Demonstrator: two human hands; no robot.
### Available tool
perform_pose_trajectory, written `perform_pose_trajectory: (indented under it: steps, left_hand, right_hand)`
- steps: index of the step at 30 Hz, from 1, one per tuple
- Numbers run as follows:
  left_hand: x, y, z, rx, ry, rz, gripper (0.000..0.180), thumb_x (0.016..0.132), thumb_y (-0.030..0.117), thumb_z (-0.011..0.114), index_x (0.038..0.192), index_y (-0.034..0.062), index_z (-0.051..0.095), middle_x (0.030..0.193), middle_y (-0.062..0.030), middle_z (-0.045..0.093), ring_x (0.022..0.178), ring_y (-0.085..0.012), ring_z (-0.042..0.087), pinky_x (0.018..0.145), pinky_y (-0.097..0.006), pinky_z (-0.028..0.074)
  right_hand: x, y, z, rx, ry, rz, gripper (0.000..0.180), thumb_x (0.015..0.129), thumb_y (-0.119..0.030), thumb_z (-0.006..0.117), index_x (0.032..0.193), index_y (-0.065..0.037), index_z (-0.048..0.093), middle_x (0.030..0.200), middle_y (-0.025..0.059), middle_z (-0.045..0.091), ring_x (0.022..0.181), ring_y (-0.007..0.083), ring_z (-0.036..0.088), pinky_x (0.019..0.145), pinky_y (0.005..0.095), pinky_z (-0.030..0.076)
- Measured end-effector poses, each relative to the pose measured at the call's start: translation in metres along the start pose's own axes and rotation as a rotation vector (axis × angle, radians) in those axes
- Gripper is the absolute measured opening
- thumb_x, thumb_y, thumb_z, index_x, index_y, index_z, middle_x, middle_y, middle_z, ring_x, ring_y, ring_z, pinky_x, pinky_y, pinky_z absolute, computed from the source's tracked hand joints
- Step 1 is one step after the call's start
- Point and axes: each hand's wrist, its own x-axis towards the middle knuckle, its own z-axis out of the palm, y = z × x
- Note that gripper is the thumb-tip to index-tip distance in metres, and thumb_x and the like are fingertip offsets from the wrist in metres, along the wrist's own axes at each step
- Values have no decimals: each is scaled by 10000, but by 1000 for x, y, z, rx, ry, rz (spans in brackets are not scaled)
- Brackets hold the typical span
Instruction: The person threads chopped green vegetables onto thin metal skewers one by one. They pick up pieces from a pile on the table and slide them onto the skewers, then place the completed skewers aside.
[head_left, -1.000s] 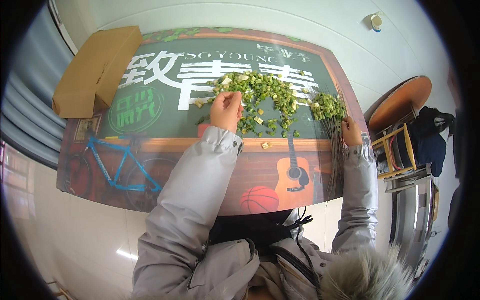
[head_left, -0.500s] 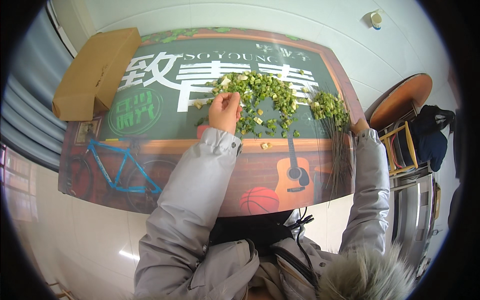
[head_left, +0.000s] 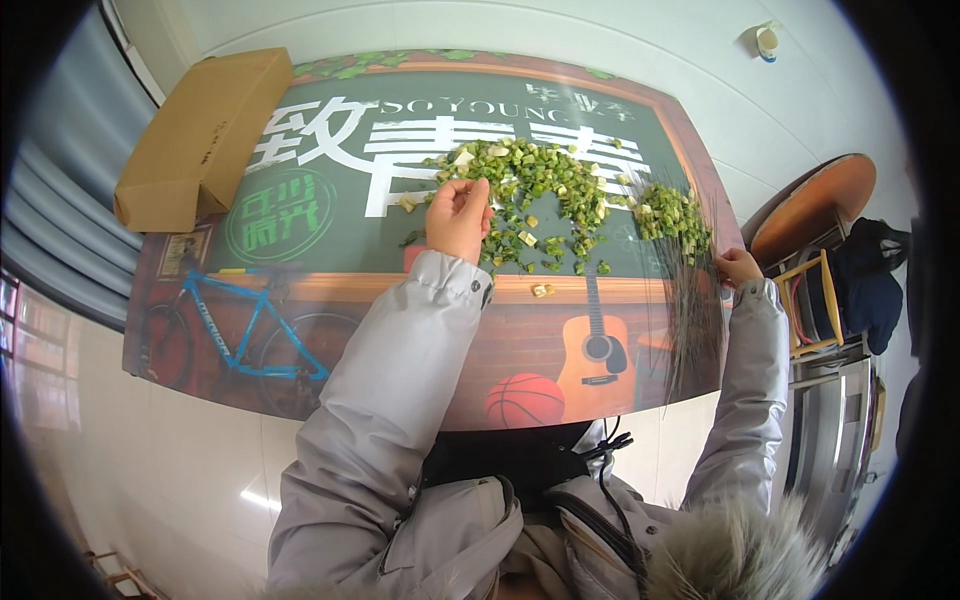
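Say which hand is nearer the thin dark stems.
Right. The right hand is just right of the stems; the left hand is well left of them, by the green pile.

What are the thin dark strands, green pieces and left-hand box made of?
Strands: possibly wire or dried stems; dull, slim, nearly straight.
Green pieces: chunky, uneven, cream bits mixed in; plastic, foam or plant, can't tell.
Box: likely cardboard; matte brown, creased folds.
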Motion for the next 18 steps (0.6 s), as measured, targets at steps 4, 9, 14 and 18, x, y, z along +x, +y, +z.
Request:
perform_pose_trajectory:
  steps: [4,9,14,18]
  left_hand:
    - [1,1,-1,-11,-18,9,173,849,164,618,881,28,515,614,-12,499,470,-62,405,408,-208,307]
    - [2,2,-1,-18,-17,4,170,851,161,614,878,30,510,605,-7,490,470,-64,403,406,-207,299]
    - [1,2,0,8,-5,8,170,852,161,613,875,30,507,598,-4,478,473,-63,398,409,-207,298]
    - [1,1,0,25,-3,12,163,861,158,600,878,25,507,604,-4,478,476,-63,391,416,-207,299]
  right_hand:
    - [-1,0,-2,90,-37,-10,230,842,-264,608,817,-52,523,619,33,529,479,122,506,420,262,441]
    - [2,8,-7,266,-40,34,166,856,-209,576,819,-55,524,643,30,517,507,130,516,458,281,469]
    - [-8,10,-5,519,206,-173,146,889,-184,533,879,-41,507,669,19,515,495,108,494,463,276,473]
    - [-49,-19,3,800,187,-418,173,916,-150,500,1047,-37,504,702,1,494,562,70,456,532,232,436]
